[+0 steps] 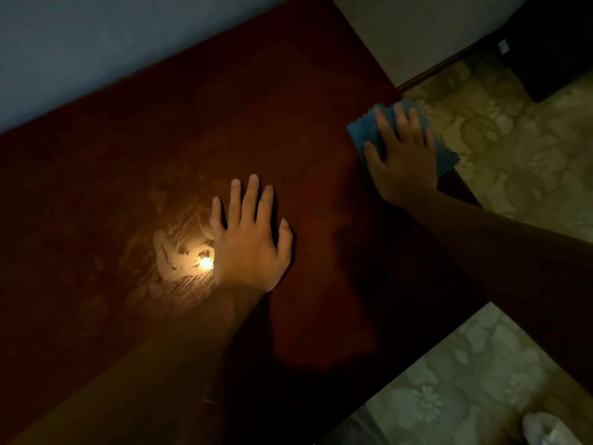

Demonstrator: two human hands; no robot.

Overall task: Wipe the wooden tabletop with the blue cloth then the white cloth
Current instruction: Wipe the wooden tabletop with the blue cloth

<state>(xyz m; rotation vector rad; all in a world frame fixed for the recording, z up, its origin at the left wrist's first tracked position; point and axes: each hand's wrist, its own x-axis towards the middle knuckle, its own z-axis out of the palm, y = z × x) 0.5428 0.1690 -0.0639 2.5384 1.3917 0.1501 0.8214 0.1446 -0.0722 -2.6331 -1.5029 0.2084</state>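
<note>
— What is the right hand (405, 155) doing?
— Its grip is flat, fingers straight and spread, pressing the blue cloth (372, 128) down at the far right edge of the surface (288, 101).
— And the left hand (248, 239)?
— Nearer than that grip and to its left, it rests open, palm down on the wood, holding nothing. Just left of it lies a bright glare (205, 263). Patterned floor (513, 149) lies beyond the cloth.

We see the wooden tabletop (134, 149) as a dark reddish-brown slab with visible grain, running from near left to far right. A bright light reflection and pale smeared patches sit at its centre-left. The blue cloth (369, 128) — flat, with a zigzag-cut border — lies at the far right edge, one corner overhanging the tabletop.
</note>
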